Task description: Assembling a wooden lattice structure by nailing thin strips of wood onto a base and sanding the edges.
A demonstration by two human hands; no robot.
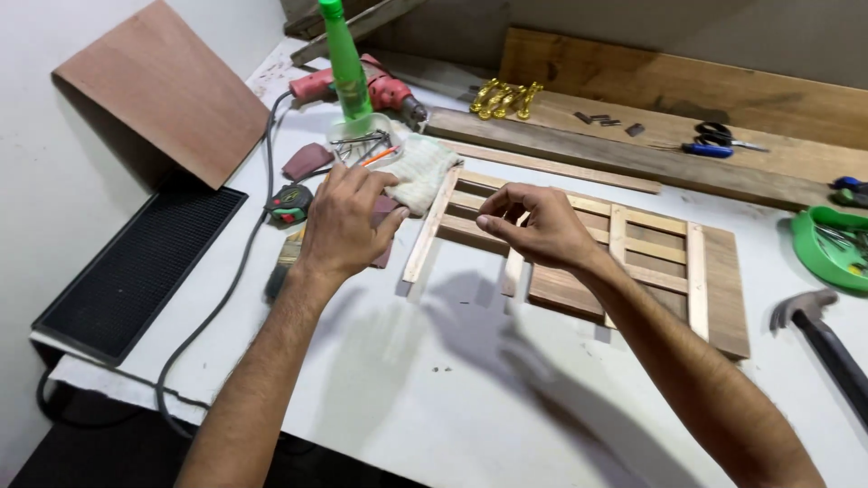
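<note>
So the white workbench (434,398) takes up most of the view, with long wooden planks (651,117) stacked along the back wall and one plywood sheet (167,86) leaning in the left corner over a black ribbed mat (136,267). Middle of the bench is the slatted wooden frame (624,258), flat on the top, thin pale strips crossing darker boards; one loose strip (432,226) lies along its left edge. The right hand (542,230) hovers over the frame's left part, thumb and fingertips pinched together on something too small for me to make out, maybe a nail, can't tell. The left hand (344,221) is just left of the frame, fingers spread and loose, resting on a reddish-brown sanding pad (384,230), not gripping it. Crowding behind that hand: one white cloth (420,172), one clear tub of nails (362,143), one green bottle (346,63), one red power drill (380,90) with its grey cord (226,289) trailing off the front edge, and one tape measure (287,203). Right side has one hammer (827,343), one green tray (832,248), and one pair of blue-handled scissors (714,145). A cluster of gold fittings (504,98) sits on the planks, four or so.
</note>
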